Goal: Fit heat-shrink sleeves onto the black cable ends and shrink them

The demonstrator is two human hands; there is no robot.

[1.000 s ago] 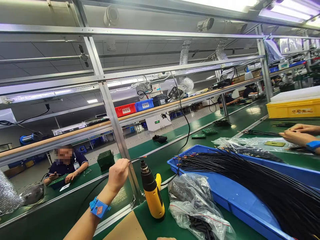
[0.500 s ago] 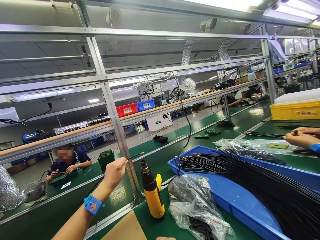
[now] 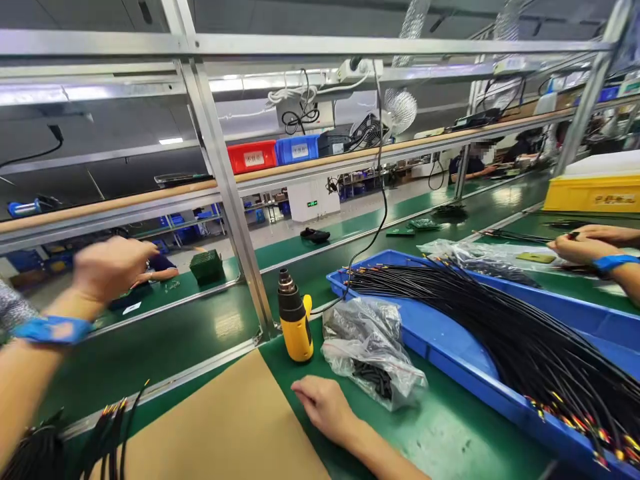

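My left hand [image 3: 113, 267], blurred, is raised at the left above the green bench, its fingers curled; whether a cable is in it cannot be made out. My right hand [image 3: 325, 407] rests low near the cardboard sheet [image 3: 225, 413], its fingers drawn together around something too small to name. Beyond it stands a yellow and black heat gun [image 3: 296, 320], nozzle up. A clear plastic bag [image 3: 370, 347] with short black tubes lies right of the gun. Black cables [image 3: 465, 300] fill the blue tray [image 3: 440, 347]. More black cables [image 3: 117, 427] lie at the sheet's left edge.
A metal frame post [image 3: 225, 180] rises behind the bench. A hanging black cord [image 3: 383, 200] reaches down near the heat gun. At the right, a co-worker's hands [image 3: 583, 247] are beside a yellow box [image 3: 593, 193]. Another person's arm [image 3: 163, 268] shows across the bench.
The view has tilted down. My left hand has moved left, and the cable seen in it before no longer shows clearly. My right hand has come further into view.
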